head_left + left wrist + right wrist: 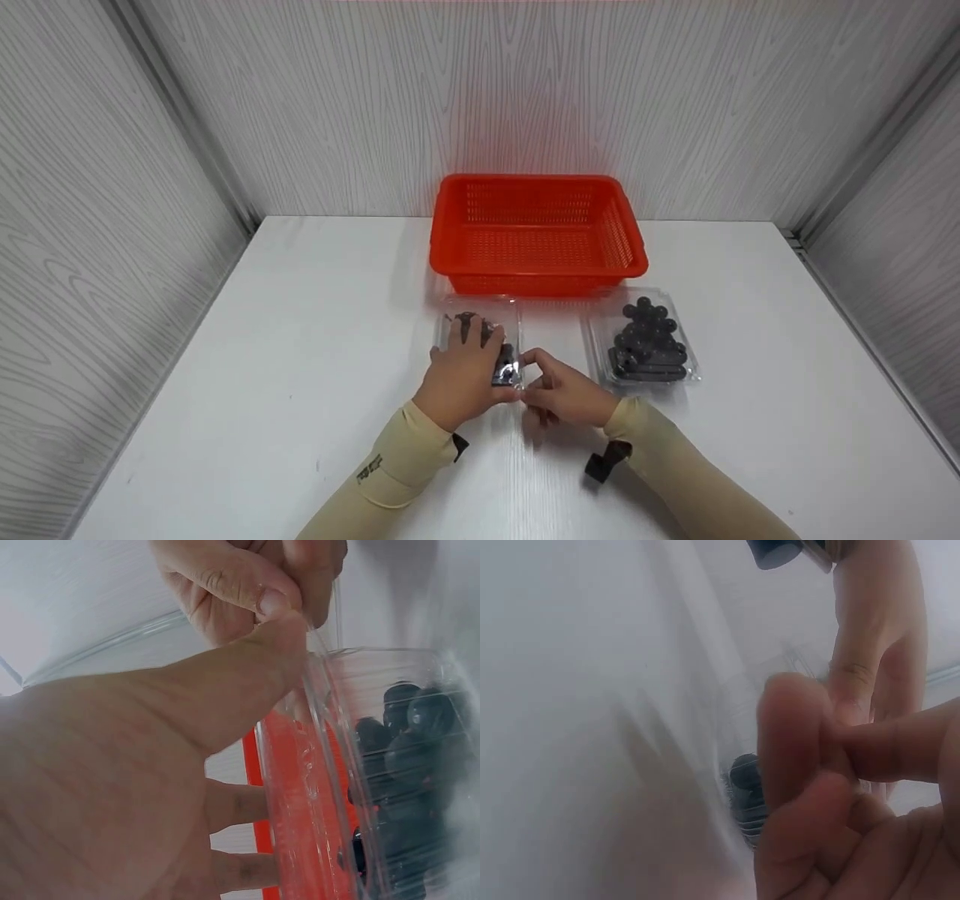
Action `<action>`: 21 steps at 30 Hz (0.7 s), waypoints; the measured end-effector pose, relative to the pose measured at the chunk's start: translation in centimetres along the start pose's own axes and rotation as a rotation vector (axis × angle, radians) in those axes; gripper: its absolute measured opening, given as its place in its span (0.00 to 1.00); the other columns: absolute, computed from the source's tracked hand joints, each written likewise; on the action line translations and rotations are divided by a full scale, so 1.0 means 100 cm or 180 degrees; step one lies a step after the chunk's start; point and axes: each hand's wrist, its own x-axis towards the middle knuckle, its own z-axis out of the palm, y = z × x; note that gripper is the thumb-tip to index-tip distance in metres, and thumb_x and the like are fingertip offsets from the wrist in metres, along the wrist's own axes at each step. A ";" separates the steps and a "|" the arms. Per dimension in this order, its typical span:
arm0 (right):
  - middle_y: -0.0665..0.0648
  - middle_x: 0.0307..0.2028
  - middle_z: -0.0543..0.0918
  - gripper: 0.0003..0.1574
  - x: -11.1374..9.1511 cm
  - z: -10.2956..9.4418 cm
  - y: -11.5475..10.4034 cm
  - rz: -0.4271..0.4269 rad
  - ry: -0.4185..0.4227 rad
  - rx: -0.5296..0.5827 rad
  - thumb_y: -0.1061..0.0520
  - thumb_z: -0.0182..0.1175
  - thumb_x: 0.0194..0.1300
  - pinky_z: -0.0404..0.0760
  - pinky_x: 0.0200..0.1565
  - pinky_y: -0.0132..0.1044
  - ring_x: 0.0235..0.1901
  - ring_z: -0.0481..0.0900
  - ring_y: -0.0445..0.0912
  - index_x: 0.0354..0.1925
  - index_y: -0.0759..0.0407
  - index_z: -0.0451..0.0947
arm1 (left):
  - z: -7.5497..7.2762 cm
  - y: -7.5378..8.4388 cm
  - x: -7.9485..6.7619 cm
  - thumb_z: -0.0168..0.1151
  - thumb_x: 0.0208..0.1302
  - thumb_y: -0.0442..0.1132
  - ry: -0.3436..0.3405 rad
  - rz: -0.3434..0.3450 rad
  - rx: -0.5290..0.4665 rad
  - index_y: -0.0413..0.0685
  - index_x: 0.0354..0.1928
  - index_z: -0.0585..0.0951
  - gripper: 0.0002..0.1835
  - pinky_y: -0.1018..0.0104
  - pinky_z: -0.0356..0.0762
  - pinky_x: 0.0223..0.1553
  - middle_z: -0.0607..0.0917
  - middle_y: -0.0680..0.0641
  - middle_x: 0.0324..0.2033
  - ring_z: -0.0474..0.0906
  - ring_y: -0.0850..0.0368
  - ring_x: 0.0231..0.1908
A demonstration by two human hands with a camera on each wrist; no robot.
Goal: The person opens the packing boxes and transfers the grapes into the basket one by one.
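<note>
A clear plastic clamshell box (481, 305) holds dark round fruit (412, 772) that looks like grapes. My left hand (461, 382) lies over its top with the fingers spread and straight, its thumb against the near right corner. At that same corner my right hand (566, 390) pinches the edge of the box between thumb and index finger, the other fingers curled below. Both thumb tips meet there in the left wrist view. From the right wrist, my own fingers (795, 742) hide most of the pinched edge.
A second clear box (600, 345) of dark round fruit stands to the right of my hands. Behind both boxes is a red slotted basket (540, 285) with nothing in it. White wood-grain walls (337, 112) enclose the white table (300, 337) at the back and sides.
</note>
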 end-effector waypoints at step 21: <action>0.53 0.18 0.67 0.16 -0.002 0.003 -0.001 -0.0049 -0.0343 -0.0110 0.63 0.47 0.74 0.73 0.27 0.37 0.20 0.72 0.48 0.57 0.58 0.58 | -0.001 -0.004 0.002 0.76 0.54 0.65 -0.0289 0.0074 -0.0349 0.59 0.76 0.70 0.49 0.21 0.70 0.56 0.65 0.31 0.74 0.57 0.24 0.73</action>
